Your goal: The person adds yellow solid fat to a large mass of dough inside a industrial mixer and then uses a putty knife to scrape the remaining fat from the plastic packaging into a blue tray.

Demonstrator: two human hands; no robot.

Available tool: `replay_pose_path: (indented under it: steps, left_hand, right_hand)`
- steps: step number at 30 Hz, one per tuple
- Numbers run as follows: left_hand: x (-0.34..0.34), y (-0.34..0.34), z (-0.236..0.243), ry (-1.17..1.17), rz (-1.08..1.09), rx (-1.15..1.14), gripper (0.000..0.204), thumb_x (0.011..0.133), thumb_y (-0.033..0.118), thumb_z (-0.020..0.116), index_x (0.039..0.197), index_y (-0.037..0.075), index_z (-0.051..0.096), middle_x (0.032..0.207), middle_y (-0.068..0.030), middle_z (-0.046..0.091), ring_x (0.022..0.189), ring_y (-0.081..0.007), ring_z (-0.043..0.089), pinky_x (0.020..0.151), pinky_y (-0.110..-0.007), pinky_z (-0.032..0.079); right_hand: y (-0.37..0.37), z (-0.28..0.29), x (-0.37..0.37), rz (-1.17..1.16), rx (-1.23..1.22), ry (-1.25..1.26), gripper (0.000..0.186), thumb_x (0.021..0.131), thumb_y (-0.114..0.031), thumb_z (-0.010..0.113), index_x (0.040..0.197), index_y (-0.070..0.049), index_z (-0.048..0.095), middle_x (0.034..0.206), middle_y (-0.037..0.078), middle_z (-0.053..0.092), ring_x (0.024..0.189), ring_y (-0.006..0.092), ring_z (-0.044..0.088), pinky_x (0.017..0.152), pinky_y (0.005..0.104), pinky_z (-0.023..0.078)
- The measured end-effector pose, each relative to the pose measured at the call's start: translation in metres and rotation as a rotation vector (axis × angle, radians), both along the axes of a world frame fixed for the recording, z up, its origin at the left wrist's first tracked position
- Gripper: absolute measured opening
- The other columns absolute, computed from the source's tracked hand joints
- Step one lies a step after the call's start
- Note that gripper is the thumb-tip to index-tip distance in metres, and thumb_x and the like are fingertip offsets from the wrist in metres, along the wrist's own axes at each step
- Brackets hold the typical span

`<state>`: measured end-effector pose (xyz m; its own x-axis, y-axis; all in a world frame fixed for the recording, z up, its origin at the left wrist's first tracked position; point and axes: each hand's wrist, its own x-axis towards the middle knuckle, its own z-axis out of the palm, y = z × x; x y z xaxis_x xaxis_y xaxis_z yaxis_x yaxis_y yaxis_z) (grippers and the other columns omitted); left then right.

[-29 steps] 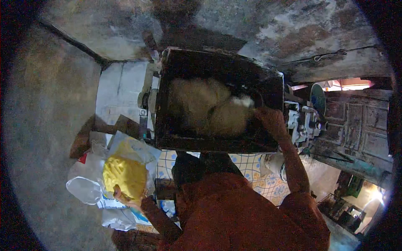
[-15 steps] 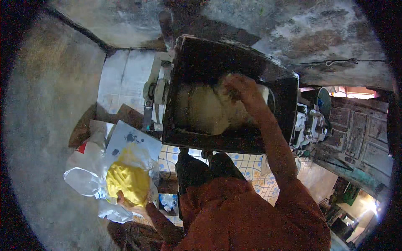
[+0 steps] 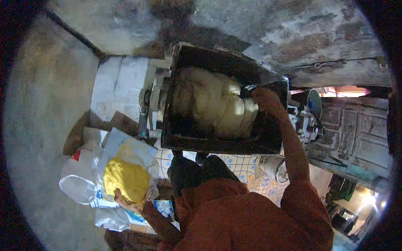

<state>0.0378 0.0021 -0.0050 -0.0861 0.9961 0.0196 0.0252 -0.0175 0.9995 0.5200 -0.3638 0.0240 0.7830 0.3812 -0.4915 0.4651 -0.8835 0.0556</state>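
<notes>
My left hand (image 3: pixel 133 205) cups the near edge of the yellow lump (image 3: pixel 125 178), thumb against it, by a pale sheet (image 3: pixel 110 144); my right hand (image 3: pixel 268 101) is in the dark box (image 3: pixel 222 145), at the right end of the dough (image 3: pixel 205 98). In this gloom I can't tell whether either hand's fingers are spread or pressed together. The lump looks soft, greasy, best supported underneath; the dough, heavy and stretchy, wants a deep grip. The dough's long axis runs roughly left to right; the lump's slants from far left to near right.

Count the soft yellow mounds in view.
1: the soft yellow mound lies to the lower left of the dark rectangular trough. Others may be hidden in shadow.
</notes>
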Motion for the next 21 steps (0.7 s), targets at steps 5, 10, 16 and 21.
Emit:
replay_pose_path:
  steps: [5, 10, 16, 21]
  left_hand:
    - [0.010, -0.002, -0.008, -0.013, -0.029, -0.020, 0.050, 0.079, 0.040, 0.056, 0.116, 0.007, 0.048, 0.116, -0.0137, 0.049, 0.105, -0.0317, 0.050, 0.089, -0.052, 0.043]
    - [0.020, -0.003, -0.010, -0.015, -0.040, -0.011, 0.051, 0.080, 0.040, 0.054, 0.117, 0.006, 0.048, 0.117, -0.0142, 0.050, 0.106, -0.0319, 0.050, 0.091, -0.052, 0.042]
    - [0.027, -0.002, -0.004, 0.058, -0.134, 0.134, 0.052, 0.082, 0.041, 0.053, 0.118, 0.005, 0.047, 0.118, -0.0148, 0.050, 0.107, -0.0321, 0.050, 0.093, -0.053, 0.042]
    - [0.057, -0.012, 0.021, 0.362, -0.395, 0.486, 0.055, 0.077, 0.038, 0.060, 0.119, 0.005, 0.045, 0.117, -0.0146, 0.050, 0.106, -0.0318, 0.051, 0.092, -0.052, 0.043]
  right_hand:
    - [0.024, 0.043, -0.034, -0.128, 0.130, -0.284, 0.052, 0.084, -0.026, 0.058, 0.132, -0.014, 0.044, 0.126, 0.015, 0.052, 0.109, 0.0277, 0.056, 0.094, 0.0408, 0.043]
    - [0.057, 0.010, -0.055, 0.219, 0.256, -0.093, 0.045, 0.086, -0.028, 0.054, 0.128, -0.013, 0.048, 0.116, 0.013, 0.057, 0.106, 0.0292, 0.056, 0.093, 0.0423, 0.042]
    - [0.033, 0.048, -0.088, 0.272, 0.220, 0.189, 0.024, 0.086, -0.029, 0.055, 0.090, -0.007, 0.064, 0.088, 0.015, 0.065, 0.081, 0.0257, 0.064, 0.073, 0.0439, 0.049]
    - [0.043, 0.085, -0.149, -0.461, 0.589, 0.368, 0.025, 0.087, -0.029, 0.057, 0.097, -0.007, 0.063, 0.091, 0.015, 0.064, 0.082, 0.0217, 0.064, 0.071, 0.0388, 0.050]
